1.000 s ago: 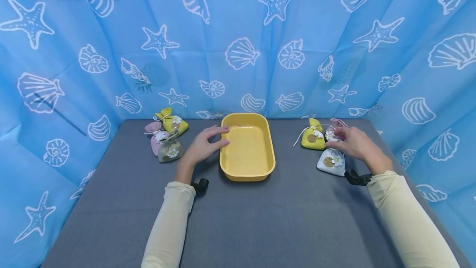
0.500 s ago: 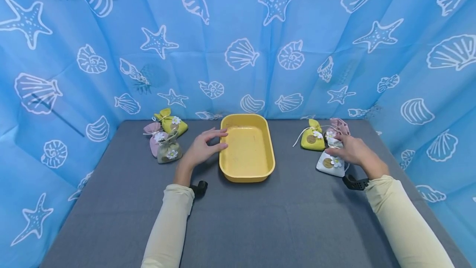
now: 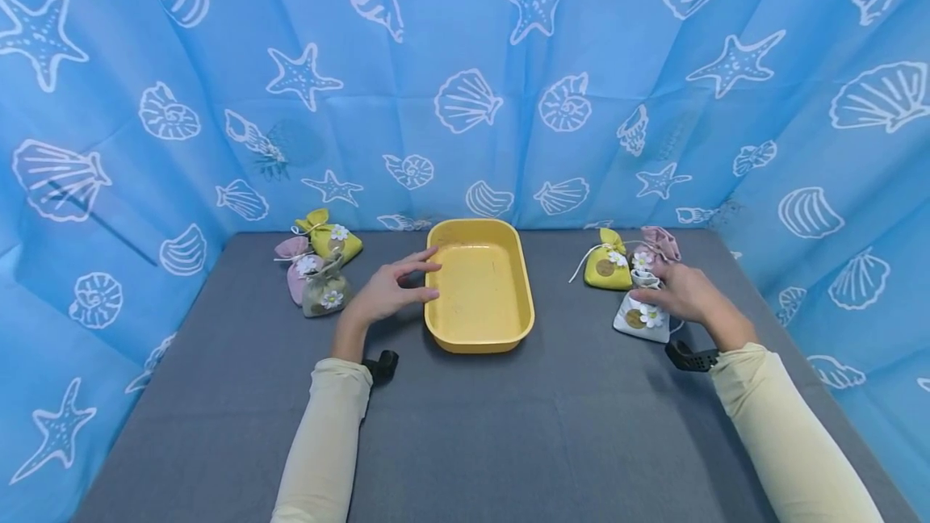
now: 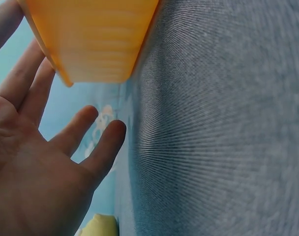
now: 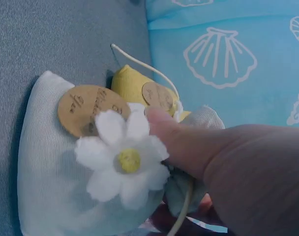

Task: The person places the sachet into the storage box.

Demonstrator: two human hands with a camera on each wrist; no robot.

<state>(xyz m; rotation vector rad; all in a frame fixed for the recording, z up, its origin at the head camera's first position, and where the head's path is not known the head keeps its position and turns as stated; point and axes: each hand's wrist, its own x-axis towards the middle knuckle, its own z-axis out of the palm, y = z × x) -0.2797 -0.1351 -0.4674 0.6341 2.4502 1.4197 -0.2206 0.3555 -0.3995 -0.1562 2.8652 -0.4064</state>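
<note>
My right hand (image 3: 690, 294) is down at the gathered neck of a white drawstring pouch (image 3: 639, 332), pinching it between thumb and fingers. In the right wrist view the thumb lies beside the pouch's white felt flower (image 5: 122, 160), near its round brown tag (image 5: 88, 108); the other fingertips are mostly hidden behind the neck. My left hand (image 3: 383, 293) stays at the left rim of a yellow rectangular tray (image 3: 479, 346), its fingers spread and relaxed, fingertips right at the rim. The left wrist view shows that palm (image 4: 31, 172) beside the tray's side wall (image 4: 100, 44).
Beside the white pouch lie a yellow pouch (image 3: 618, 278) and a pink pouch (image 3: 661, 242). At the back left sit another yellow pouch (image 3: 349, 248), a pink one (image 3: 294, 285) and a grey-green one (image 3: 316, 297). A blue shell-print curtain (image 3: 407, 119) surrounds the grey table (image 3: 508, 442).
My right hand has come down from above the right-hand pouches onto the white pouch's neck, and its fingers have closed in. The left hand has stayed by the tray; the head view shifted slightly.
</note>
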